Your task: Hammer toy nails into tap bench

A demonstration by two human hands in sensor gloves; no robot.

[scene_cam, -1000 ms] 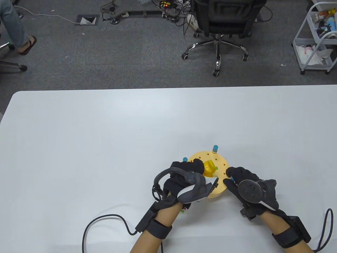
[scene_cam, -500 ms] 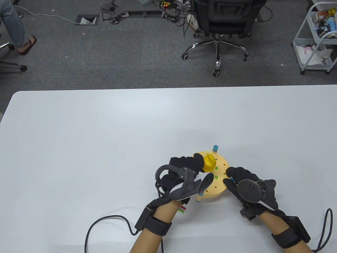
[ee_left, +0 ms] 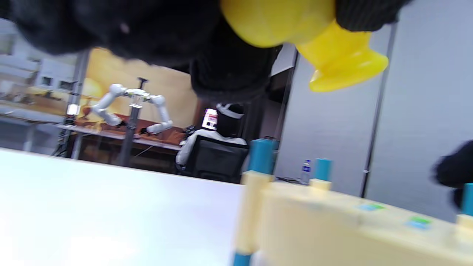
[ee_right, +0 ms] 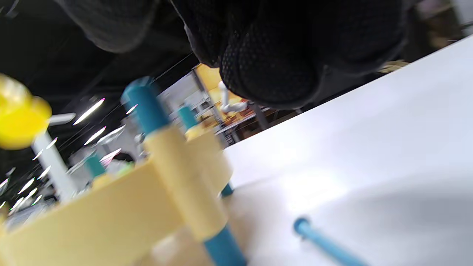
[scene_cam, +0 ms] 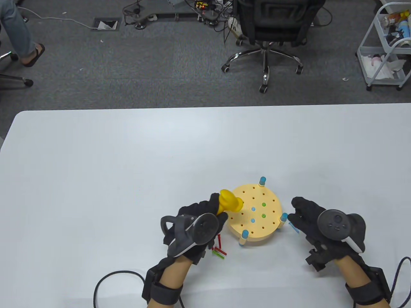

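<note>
The round cream tap bench (scene_cam: 269, 226) stands on blue-tipped legs near the table's front. Blue nails (scene_cam: 253, 209) and green nails (scene_cam: 264, 204) sit flush in its top. My left hand (scene_cam: 214, 210) grips the yellow toy hammer (scene_cam: 229, 201) at the bench's left edge, its head over the rim. The hammer head (ee_left: 342, 61) also shows in the left wrist view, above the bench (ee_left: 332, 229). My right hand (scene_cam: 300, 211) is empty, just right of the bench, apart from it. A loose blue nail (scene_cam: 293, 227) lies on the table under its fingers, and it also shows in the right wrist view (ee_right: 325, 244).
Loose red and green nails (scene_cam: 218, 249) lie on the table by my left wrist. A black cable (scene_cam: 109, 282) loops at the front left. The white table (scene_cam: 128, 176) stretches away behind the bench. An office chair (scene_cam: 266, 29) and a cart (scene_cam: 385, 48) stand on the floor beyond.
My left hand has drawn left and back with the hammer, uncovering the bench top. My right hand has let go of the bench's right edge and moved right.
</note>
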